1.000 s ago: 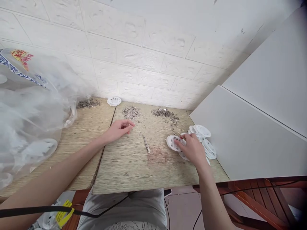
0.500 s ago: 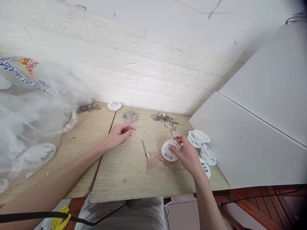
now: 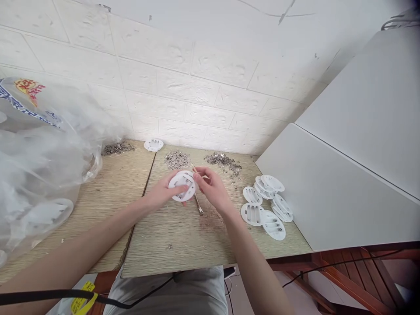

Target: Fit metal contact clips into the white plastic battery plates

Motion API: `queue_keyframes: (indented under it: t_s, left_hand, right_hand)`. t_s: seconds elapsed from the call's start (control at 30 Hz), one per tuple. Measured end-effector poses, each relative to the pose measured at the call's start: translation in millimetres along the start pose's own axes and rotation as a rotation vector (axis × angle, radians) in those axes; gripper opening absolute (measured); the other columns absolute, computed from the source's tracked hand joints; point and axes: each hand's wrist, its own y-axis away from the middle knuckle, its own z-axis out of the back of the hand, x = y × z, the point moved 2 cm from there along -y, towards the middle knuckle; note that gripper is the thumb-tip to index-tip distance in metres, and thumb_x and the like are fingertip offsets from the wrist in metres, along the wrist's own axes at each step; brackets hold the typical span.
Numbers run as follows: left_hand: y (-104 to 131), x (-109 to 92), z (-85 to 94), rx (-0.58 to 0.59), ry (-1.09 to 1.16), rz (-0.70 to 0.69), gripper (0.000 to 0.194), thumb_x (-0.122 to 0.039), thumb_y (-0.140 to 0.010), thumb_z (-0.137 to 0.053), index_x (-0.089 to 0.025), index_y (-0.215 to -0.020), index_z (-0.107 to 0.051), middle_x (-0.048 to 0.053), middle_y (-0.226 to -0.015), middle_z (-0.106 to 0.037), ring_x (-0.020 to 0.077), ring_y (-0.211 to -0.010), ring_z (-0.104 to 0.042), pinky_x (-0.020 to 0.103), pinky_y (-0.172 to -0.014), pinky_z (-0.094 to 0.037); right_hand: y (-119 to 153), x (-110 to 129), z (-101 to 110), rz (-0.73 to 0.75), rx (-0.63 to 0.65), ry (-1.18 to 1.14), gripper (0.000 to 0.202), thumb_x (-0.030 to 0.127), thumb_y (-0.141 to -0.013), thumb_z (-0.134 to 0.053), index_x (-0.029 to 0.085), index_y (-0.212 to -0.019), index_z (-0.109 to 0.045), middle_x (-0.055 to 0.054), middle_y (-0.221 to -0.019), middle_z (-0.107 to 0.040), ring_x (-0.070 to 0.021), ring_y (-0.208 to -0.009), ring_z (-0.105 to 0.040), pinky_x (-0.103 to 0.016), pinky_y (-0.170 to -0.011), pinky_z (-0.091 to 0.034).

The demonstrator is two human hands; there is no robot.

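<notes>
My left hand (image 3: 164,190) is closed on a round white plastic battery holder (image 3: 182,192), its thumb across the front and fingers behind. Slots with metal contacts show on the holder's face. At its upper right edge, my right hand (image 3: 210,186) pinches a thin, pale stick-like tool (image 3: 194,168); its exact kind is unclear. Just below the hands, a slim metal strip like tweezers (image 3: 198,204) lies on the table. Behind them are a heap of tiny metal pieces (image 3: 177,159) and another of larger metal contacts (image 3: 223,162).
Several white battery holders (image 3: 274,225) lie in a loose group at right, beside a grey-white panel (image 3: 344,188). A large clear plastic bag (image 3: 49,162) fills the left. By the wall sit another holder (image 3: 153,145) and a dark metal heap (image 3: 118,148).
The left hand has taken hold of a battery holder. My right hand has moved left to it, still pinching the thin tool. Two more holders are visible on the right side.
</notes>
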Motion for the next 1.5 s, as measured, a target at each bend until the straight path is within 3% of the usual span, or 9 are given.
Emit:
queue_keyframes:
  t_s: [0.17,0.33,0.43,0.5,0.6,0.7,0.87,1.2,1.5]
  left_hand:
    - [-5.1,-5.1,10.8,-0.219,0.097,0.049,0.046,-0.029,-0.067,-0.077,-0.015,-0.106,-0.056,0.008,-0.089,-0.07,0.0212,-0.066,-0.069,0.028,-0.049,-0.052]
    - [-4.7,-4.4,13.0,-0.226,0.051,0.058,0.041,-0.029,-0.067,-0.076,-0.015,-0.101,-0.058,0.006,-0.083,-0.069,0.0199,-0.063,-0.067,0.028,-0.049,-0.051]
    - [-3.8,-6.0,11.0,-0.21,0.026,0.061,0.039,-0.03,-0.068,-0.075,-0.014,-0.101,-0.059,0.006,-0.083,-0.069,0.0197,-0.065,-0.067,0.028,-0.052,-0.051]
    - [-3.7,-7.0,10.1,-0.226,0.012,0.073,0.041,-0.031,-0.068,-0.075,-0.014,-0.101,-0.059,0.006,-0.085,-0.069,0.0193,-0.067,-0.066,0.028,-0.053,-0.051]
    - [-5.0,-7.1,9.5,-0.256,-0.007,0.075,0.043,-0.03,-0.066,-0.076,-0.014,-0.102,-0.06,0.007,-0.087,-0.068,0.018,-0.069,-0.064,0.028,-0.054,-0.051]
    - [-6.8,-5.5,9.8,-0.269,-0.008,0.079,0.044,-0.03,-0.064,-0.077,-0.014,-0.102,-0.06,0.007,-0.089,-0.068,0.0175,-0.07,-0.063,0.028,-0.054,-0.051]
    - [-8.0,-4.4,10.7,-0.251,0.004,0.082,0.044,-0.031,-0.063,-0.077,-0.014,-0.1,-0.061,0.006,-0.087,-0.068,0.0176,-0.068,-0.064,0.028,-0.053,-0.052]
    - [-7.6,-5.4,10.8,-0.245,-0.012,0.06,0.044,-0.033,-0.062,-0.078,-0.014,-0.098,-0.062,0.006,-0.086,-0.068,0.0184,-0.069,-0.063,0.029,-0.053,-0.052]
    - [-7.1,-9.2,9.1,-0.251,0.024,0.089,0.048,-0.03,-0.061,-0.079,-0.014,-0.103,-0.061,0.008,-0.093,-0.069,0.0188,-0.071,-0.064,0.029,-0.054,-0.053]
  right_hand:
    - [-2.3,-25.4,10.3,-0.013,-0.055,0.614,0.027,0.011,-0.089,-0.041,0.014,-0.105,-0.062,-0.013,-0.113,-0.066,-0.0214,-0.104,-0.06,-0.037,-0.092,-0.044]
    - [9.9,-20.5,35.2,-0.014,-0.06,0.731,0.028,0.018,-0.09,-0.046,0.017,-0.111,-0.063,-0.01,-0.11,-0.069,-0.0217,-0.101,-0.064,-0.038,-0.092,-0.046]
    - [16.2,-9.6,84.4,-0.016,-0.139,0.765,0.035,0.034,-0.089,-0.052,0.019,-0.12,-0.059,-0.009,-0.123,-0.063,-0.0236,-0.115,-0.057,-0.041,-0.1,-0.043]
    - [20.1,-8.3,128.0,-0.072,-0.188,0.843,0.057,0.048,-0.085,-0.057,0.02,-0.133,-0.049,-0.011,-0.137,-0.053,-0.0278,-0.127,-0.048,-0.045,-0.105,-0.038]
    - [23.0,-19.9,185.4,-0.239,-0.054,1.021,0.086,0.059,-0.072,-0.066,0.026,-0.146,-0.034,-0.013,-0.149,-0.038,-0.0368,-0.136,-0.035,-0.054,-0.107,-0.031]
    - [20.8,-38.2,214.0,-0.334,0.182,1.02,0.101,0.056,-0.065,-0.073,0.028,-0.15,-0.025,-0.013,-0.15,-0.034,-0.0348,-0.136,-0.036,-0.048,-0.106,-0.036]
    - [11.1,-57.1,214.1,-0.329,0.281,1.001,0.103,0.044,-0.056,-0.08,0.027,-0.145,-0.032,-0.013,-0.137,-0.047,-0.0312,-0.12,-0.052,-0.04,-0.095,-0.045]
    - [2.4,-62.3,215.8,-0.215,0.179,1.028,0.06,0.037,-0.066,-0.069,0.025,-0.121,-0.052,-0.006,-0.116,-0.056,-0.0229,-0.096,-0.059,-0.032,-0.084,-0.045]
    - [6.5,-55.1,227.7,-0.131,0.062,1.024,0.054,0.039,-0.068,-0.068,0.025,-0.118,-0.053,-0.005,-0.114,-0.057,-0.0231,-0.097,-0.057,-0.033,-0.085,-0.045]
